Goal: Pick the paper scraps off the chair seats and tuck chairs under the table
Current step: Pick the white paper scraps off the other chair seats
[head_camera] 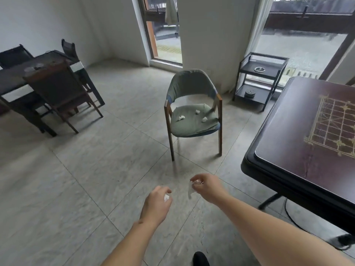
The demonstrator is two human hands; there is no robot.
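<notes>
1. A green chair (193,114) stands alone on the tiled floor (76,179), facing the person, well apart from the table (299,135) on the right.
2. Three white scraps lie on its seat cushion: one (181,117) toward the left, one (197,111) further back, one (204,119) on the right. They are too small to make out any shape beyond crumpled.
3. The left hand (156,203) is held out low over the floor, fingers curled round a small white wad (166,197); only a bit of it peeks out by the thumb.
4. The right hand (208,187) is beside it, not touching, pinching a white tissue (191,191) at the fingertips; a strip hangs down below the pinch.
5. The table is dark with a gold grid on its top; its right side is cut off by the frame edge, and only one leg shows underneath.
6. A black cable (299,223) runs along the floor under the table to something dark that is hard to identify.
7. Behind the chair, a black shelf (259,81) holds an ashtray (259,69) on top and a dark round object below, too blurred to name.
8. Far left, a second dark table (17,77) has brown chairs (59,93) round it, partly cut off.
9. A dark shoe tip (200,259) shows at the bottom edge.
</notes>
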